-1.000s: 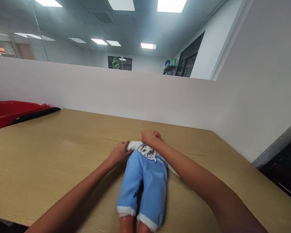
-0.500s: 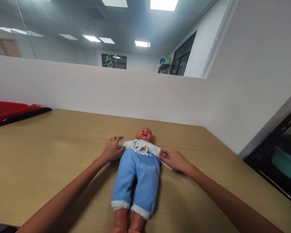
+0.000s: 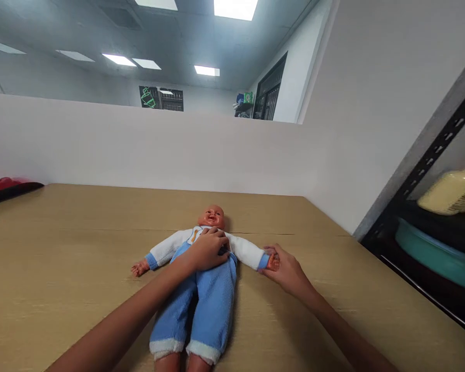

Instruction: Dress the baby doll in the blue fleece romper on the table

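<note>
A baby doll (image 3: 213, 289) in a white top and blue trousers lies on its back on the wooden table, its arms spread out. Across its chest lies my left hand (image 3: 209, 249), fingers curled down against the clothes and covering most of the printed front. My right hand (image 3: 289, 268) is closed around the doll's hand and blue cuff, with the thumb below and fingers above. The doll's other arm (image 3: 166, 250) rests free on the table, palm up. My left forearm hides part of the trousers, and the feet are out of view.
The wooden table (image 3: 81, 217) meets a white wall (image 3: 158, 155) with a window opening above. A red basin (image 3: 2, 184) with a dark rim is at the far left. On the right, a black shelf holds a teal basin (image 3: 434, 253) and a yellowish package (image 3: 449, 191).
My left hand has moved from one of the doll's arms onto its chest. My right hand has slid down the other arm to the doll's hand, and that arm is stretched outward.
</note>
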### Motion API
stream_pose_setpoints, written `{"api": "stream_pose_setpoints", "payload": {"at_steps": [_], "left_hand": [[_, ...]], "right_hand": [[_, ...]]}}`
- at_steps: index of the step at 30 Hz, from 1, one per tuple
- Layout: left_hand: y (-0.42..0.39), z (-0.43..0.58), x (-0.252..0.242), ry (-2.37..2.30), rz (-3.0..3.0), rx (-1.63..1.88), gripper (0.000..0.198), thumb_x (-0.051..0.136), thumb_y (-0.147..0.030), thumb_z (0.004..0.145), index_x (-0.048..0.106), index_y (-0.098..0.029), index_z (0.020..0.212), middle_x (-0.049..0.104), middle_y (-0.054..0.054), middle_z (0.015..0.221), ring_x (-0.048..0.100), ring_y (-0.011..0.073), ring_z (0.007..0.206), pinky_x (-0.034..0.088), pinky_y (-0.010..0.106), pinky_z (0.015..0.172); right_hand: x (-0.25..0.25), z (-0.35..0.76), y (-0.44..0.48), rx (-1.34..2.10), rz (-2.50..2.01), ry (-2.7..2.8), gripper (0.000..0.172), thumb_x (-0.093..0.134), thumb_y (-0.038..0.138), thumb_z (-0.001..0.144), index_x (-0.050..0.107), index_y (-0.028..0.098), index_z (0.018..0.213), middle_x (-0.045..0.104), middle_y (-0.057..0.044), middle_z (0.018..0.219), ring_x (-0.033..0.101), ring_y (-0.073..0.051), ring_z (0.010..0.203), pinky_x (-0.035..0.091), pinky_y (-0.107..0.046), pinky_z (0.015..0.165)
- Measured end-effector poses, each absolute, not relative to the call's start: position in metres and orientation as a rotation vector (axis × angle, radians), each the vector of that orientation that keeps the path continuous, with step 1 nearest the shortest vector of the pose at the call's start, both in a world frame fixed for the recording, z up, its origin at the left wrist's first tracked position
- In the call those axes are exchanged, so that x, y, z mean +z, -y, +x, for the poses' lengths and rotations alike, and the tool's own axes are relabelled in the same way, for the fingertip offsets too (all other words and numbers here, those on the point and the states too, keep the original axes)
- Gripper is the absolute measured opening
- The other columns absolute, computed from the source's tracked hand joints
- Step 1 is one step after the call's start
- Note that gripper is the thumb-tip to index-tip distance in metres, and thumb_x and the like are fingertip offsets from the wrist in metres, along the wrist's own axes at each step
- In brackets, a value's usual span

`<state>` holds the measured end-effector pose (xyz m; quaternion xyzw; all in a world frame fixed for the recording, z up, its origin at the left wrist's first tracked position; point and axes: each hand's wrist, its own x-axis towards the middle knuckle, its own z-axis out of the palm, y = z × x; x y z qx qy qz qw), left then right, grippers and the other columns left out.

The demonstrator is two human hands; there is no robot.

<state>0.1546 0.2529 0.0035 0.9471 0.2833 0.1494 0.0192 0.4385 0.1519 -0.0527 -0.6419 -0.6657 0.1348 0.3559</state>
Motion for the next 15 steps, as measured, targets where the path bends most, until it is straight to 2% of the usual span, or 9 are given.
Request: {"api": "stream_pose_setpoints", "payload": {"at_steps": [3, 7, 11, 15], "left_hand": [[-0.25, 0.153, -0.003, -0.767, 2.973, 0.645, 0.015, 0.059, -0.029, 0.103, 0.071, -0.022, 0.109, 0.074, 0.008, 0.112, 0.063, 0.0281, 0.109, 0.047, 0.045, 0.097], [-0.243, 0.146, -0.011, -0.525, 3.055, 0.968, 0.025, 0.046, -0.032, 0.111, 0.069, -0.024, 0.117, 0.074, 0.006, 0.111, 0.062, 0.0238, 0.101, 0.045, 0.041, 0.092], [-0.241, 0.133, -0.018, -0.378, 3.136, 1.197, 0.027, 0.043, -0.026, 0.112, 0.069, -0.025, 0.122, 0.075, 0.006, 0.11, 0.062, 0.022, 0.095, 0.043, 0.042, 0.094], [-0.242, 0.119, -0.02, -0.334, 3.069, 1.372, 0.025, 0.047, -0.022, 0.11, 0.069, -0.024, 0.122, 0.076, 0.006, 0.104, 0.06, 0.0215, 0.094, 0.044, 0.041, 0.097]], "right_hand": [[-0.043, 0.433, -0.159, 0.299, -1.486, 1.591, 0.046, 0.079, 0.035, 0.075, 0.061, 0.023, 0.115, 0.073, -0.006, 0.102, 0.068, -0.023, 0.084, 0.053, -0.033, 0.074], [-0.033, 0.404, -0.176, 0.277, -1.304, 1.598, 0.039, 0.08, 0.036, 0.078, 0.062, 0.022, 0.109, 0.067, -0.001, 0.085, 0.056, -0.017, 0.069, 0.044, -0.029, 0.064], [-0.035, 0.359, -0.188, 0.303, -1.181, 1.726, 0.03, 0.074, 0.02, 0.076, 0.062, 0.024, 0.103, 0.064, 0.001, 0.087, 0.053, -0.016, 0.072, 0.041, -0.028, 0.066], [-0.038, 0.337, -0.189, 0.311, -1.129, 1.77, 0.032, 0.068, 0.01, 0.071, 0.06, 0.024, 0.099, 0.063, 0.0, 0.094, 0.056, -0.019, 0.082, 0.042, -0.029, 0.073]]}}
